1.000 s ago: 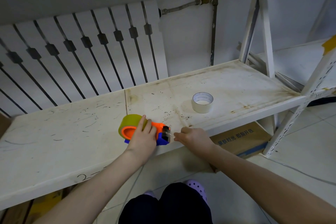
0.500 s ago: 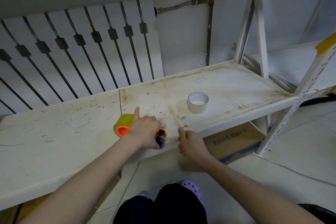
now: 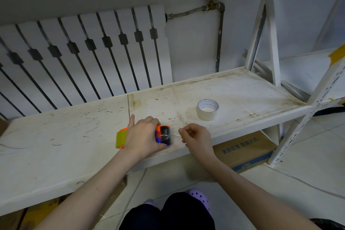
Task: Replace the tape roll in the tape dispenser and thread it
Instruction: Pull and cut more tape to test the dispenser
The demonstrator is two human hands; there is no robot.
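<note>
The tape dispenser (image 3: 162,135) lies near the shelf (image 3: 56,145) front edge, left hand (image 3: 143,137) clamped over it. Right hand (image 3: 196,136) fingers seem pinched on the thin, sticky tape end (image 3: 174,135); it will probably wrinkle easily, so hold its corner.

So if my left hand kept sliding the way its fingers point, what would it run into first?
Probably nothing on the shelf. The left hand, clamped over the tape dispenser, has its fingers pointing up toward the back edge, and that path looks bare until the radiator behind. The spare tape roll sits well right of that line.
</note>
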